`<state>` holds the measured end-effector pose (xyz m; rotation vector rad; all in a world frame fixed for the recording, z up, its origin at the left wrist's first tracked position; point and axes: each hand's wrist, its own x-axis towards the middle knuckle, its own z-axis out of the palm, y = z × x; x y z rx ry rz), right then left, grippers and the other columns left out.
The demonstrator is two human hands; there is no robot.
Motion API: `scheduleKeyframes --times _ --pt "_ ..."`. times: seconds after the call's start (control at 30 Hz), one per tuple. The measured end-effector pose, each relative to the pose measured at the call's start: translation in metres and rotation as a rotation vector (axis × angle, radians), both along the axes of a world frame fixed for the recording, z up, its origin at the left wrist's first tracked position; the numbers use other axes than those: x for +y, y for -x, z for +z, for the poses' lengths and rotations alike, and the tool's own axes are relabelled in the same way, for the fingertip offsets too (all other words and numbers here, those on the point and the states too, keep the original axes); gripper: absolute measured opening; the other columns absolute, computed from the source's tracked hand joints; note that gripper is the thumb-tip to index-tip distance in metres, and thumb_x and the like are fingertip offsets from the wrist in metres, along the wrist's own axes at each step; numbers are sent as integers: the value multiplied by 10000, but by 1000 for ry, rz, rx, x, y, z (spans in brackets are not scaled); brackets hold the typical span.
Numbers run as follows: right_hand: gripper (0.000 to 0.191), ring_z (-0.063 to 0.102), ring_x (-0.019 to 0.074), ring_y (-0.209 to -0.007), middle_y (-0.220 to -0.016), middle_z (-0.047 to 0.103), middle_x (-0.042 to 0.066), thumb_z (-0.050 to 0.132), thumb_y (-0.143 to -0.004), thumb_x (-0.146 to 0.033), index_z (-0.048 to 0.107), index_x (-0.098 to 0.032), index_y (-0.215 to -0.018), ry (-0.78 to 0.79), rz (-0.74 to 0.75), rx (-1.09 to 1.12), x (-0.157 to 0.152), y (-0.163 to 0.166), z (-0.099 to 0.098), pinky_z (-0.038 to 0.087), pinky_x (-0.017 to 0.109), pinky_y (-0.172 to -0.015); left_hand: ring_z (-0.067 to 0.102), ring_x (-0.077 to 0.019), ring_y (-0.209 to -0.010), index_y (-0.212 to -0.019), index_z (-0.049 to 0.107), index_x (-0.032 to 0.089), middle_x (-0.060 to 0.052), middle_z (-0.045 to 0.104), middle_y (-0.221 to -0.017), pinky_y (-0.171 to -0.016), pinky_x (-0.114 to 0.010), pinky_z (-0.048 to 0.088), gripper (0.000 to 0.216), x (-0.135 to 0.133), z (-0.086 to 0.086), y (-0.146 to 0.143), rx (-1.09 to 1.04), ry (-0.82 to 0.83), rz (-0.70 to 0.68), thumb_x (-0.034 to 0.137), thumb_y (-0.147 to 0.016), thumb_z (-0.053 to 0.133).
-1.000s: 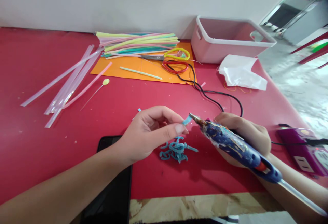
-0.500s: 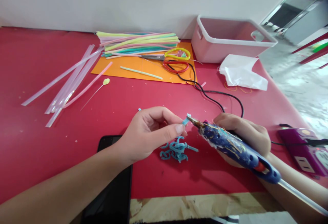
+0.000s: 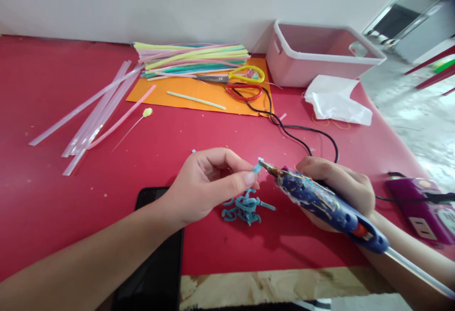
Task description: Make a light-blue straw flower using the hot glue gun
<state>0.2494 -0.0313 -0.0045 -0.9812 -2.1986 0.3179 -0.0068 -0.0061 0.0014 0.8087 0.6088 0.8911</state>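
My left hand (image 3: pixel 206 185) pinches a small blue straw piece (image 3: pixel 258 165) between thumb and forefinger, just above the red table (image 3: pixel 53 197). In my right hand (image 3: pixel 337 187) is a blue glue gun (image 3: pixel 323 202), gripped around its body, and its metal nozzle touches the tip of that straw piece. Below both lies a little heap of curled blue straw bits (image 3: pixel 244 206).
A black phone (image 3: pixel 156 254) lies by my left forearm. Clear and pink straws (image 3: pixel 95 112), an orange sheet (image 3: pixel 199 93) with coloured straws (image 3: pixel 194 57), scissors (image 3: pixel 241 76), a pink tub (image 3: pixel 320 52), white tissue (image 3: pixel 336 100) and a purple power strip (image 3: pixel 423 209) surround the spot. The gun's black cord (image 3: pixel 302 133) crosses the table.
The glue gun's nozzle has moved a little left and now meets the blue straw piece. My left hand has stayed almost still.
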Motion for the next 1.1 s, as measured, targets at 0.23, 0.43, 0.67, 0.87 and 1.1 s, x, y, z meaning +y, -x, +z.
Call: scheduleKeyframes --times 0.23,0.43,0.67,0.87,1.1 --pt "157 605 145 -613 -746 589 6 604 -848 -133 552 -228 -961 7 6 -1 1 0 -2 509 275 -560 706 -51 -652 -734 751 181 44 763 -700 -638 -114 564 100 0 -1 0 1 8 -1 120 -773 821" --pt "174 603 136 -609 -745 585 0 627 -836 -122 550 -222 -955 -1 33 11 2 1 -1 506 262 -556 696 -65 -642 -724 746 174 24 762 -694 -640 -136 563 98 1 0 0 41 1 14 140 -761 830" --pt "174 601 127 -607 -742 584 -3 627 -833 -110 549 -213 -949 -5 39 17 2 2 0 505 253 -567 693 -95 -642 -734 737 162 -3 759 -709 -640 -183 568 108 0 -1 0 109 -17 29 183 -747 842" --pt "155 602 134 -624 -748 585 7 623 -840 -118 553 -207 -945 0 47 0 1 0 -1 502 259 -575 689 -90 -645 -729 736 165 4 758 -706 -639 -179 563 107 1 0 0 104 -23 31 186 -747 840" --pt "138 604 155 -611 -722 580 10 590 -859 -131 547 -219 -956 -4 78 19 3 3 0 509 284 -558 698 -110 -644 -722 733 160 -8 758 -695 -630 -199 567 117 2 0 -1 146 -34 51 195 -731 845"
